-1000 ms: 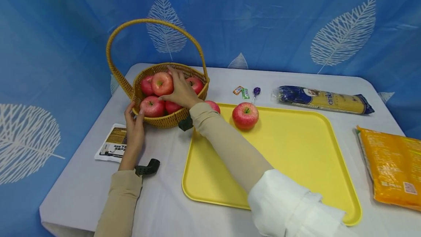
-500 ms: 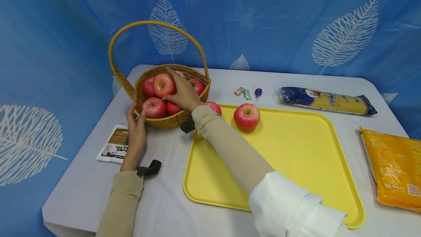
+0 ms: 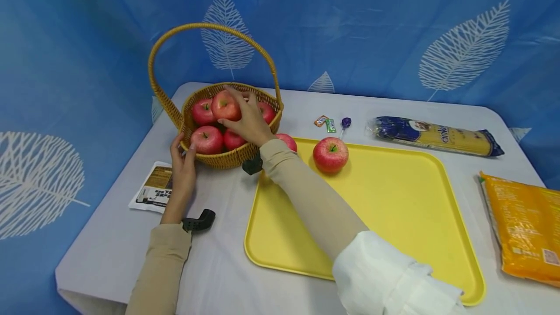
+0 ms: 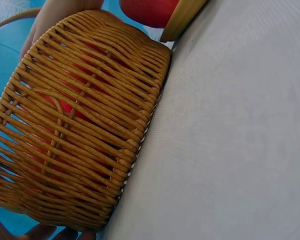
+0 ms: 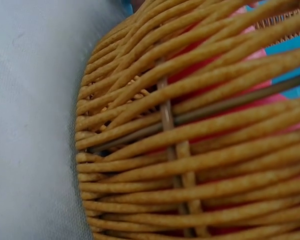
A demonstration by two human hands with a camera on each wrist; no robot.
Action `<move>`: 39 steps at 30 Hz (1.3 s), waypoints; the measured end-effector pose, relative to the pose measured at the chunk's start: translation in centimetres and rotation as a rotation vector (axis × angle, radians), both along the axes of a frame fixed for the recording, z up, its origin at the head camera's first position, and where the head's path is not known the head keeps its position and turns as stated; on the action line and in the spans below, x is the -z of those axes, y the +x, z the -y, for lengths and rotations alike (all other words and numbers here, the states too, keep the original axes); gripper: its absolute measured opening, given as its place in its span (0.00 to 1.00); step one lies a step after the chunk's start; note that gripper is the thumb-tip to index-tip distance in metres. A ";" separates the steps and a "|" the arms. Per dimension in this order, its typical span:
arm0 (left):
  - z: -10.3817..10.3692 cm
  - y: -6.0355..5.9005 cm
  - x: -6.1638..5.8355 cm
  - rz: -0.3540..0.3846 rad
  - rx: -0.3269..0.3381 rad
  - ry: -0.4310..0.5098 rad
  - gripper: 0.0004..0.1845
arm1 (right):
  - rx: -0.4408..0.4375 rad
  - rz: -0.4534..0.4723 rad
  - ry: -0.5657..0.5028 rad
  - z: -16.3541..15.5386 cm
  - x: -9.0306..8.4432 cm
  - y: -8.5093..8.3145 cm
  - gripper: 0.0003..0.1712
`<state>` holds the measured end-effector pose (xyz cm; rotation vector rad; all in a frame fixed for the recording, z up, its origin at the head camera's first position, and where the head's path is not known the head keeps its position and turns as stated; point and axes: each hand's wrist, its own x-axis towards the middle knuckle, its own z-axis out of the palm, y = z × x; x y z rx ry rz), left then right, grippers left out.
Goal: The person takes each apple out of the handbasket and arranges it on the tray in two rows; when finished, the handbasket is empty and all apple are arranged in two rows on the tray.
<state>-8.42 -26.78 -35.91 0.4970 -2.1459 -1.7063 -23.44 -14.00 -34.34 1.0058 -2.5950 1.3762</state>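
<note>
right hand (image 3: pixel 246 119) on top apple (image 3: pixel 225 105), palm hiding basket (image 3: pixel 227 158) fruit behind

A big blue cloth (image 3: pixel 350 23) hangs behind like a wall, with white leaves (image 3: pixel 463 47) drawn on it. In front stands a table (image 3: pixel 218 266) with round corners, covered by a pale grey sheet. The light is bright and even, and the shadows are small and soft
</note>
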 end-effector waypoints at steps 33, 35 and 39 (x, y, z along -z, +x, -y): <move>1.4 -0.8 2.0 -0.006 0.008 -0.015 0.28 | 0.015 0.107 -0.153 -1.1 0.0 1.4 0.34; 1.6 -0.9 2.5 -0.009 0.004 -0.025 0.27 | 0.015 0.110 -0.175 -1.2 0.0 1.6 0.34; 1.7 -1.1 3.0 -0.022 0.003 -0.031 0.27 | 0.012 0.105 -0.216 -1.3 0.2 1.8 0.32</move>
